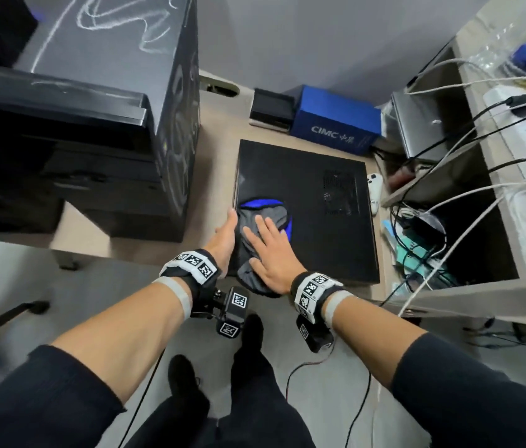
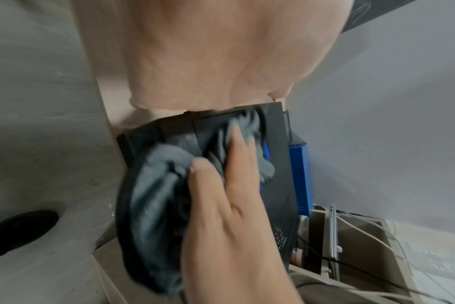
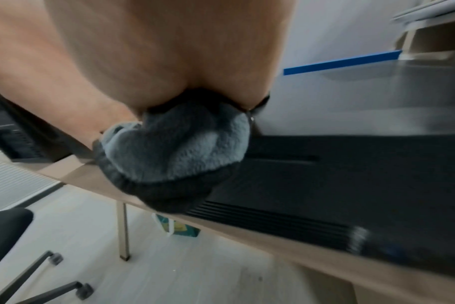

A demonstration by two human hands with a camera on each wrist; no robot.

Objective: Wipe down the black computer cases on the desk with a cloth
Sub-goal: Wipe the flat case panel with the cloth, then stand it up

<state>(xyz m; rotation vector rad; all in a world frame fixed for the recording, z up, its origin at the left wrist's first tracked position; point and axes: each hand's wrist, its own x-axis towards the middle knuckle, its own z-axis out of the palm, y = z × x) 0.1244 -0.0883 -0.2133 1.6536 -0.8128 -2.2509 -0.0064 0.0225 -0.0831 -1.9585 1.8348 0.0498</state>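
Observation:
A flat black computer case (image 1: pixel 307 208) lies on the wooden desk (image 1: pixel 216 150). A grey cloth with a blue edge (image 1: pixel 263 211) lies crumpled on its near left corner and hangs over the front edge. My right hand (image 1: pixel 266 240) presses flat on the cloth with its fingers spread. In the left wrist view the right hand (image 2: pixel 229 195) covers the cloth (image 2: pixel 156 185). My left hand (image 1: pixel 226 231) rests straight against the case's left side and holds nothing. A taller black case (image 1: pixel 100 101) with pale smears on top stands at the left.
A blue box (image 1: pixel 333 124) and a small black device (image 1: pixel 271 108) sit behind the flat case. A white controller (image 1: pixel 375 192) lies at its right edge. Shelving with many cables (image 1: pixel 449 176) crowds the right. A chair base (image 3: pixel 39 273) stands on the floor below the desk.

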